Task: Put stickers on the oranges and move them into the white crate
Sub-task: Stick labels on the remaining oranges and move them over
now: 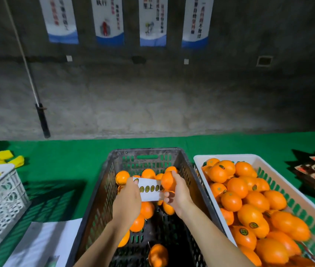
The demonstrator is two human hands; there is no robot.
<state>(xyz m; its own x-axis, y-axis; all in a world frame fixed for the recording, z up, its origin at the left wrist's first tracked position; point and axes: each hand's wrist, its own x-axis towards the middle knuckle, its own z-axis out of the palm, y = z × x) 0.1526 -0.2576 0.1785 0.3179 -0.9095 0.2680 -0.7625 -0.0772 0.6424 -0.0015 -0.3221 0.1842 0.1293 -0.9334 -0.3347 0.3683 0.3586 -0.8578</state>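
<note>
While held, sticker strip [149, 189] crosswise

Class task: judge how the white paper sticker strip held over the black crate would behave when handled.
The white sticker strip is probably light and floppy: thin paper, stretched between the left hand and right hand. It likely creases or tears easily.

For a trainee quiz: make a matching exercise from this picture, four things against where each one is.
Things:
1. sticker strip
2. white crate
3. dark crate
4. yellow sponges

Places:
A. far left on the green cloth
B. in the middle, under both hands
C. held in the left hand
D. right of the dark crate

Pairs: 1-C, 2-D, 3-B, 4-A
</note>
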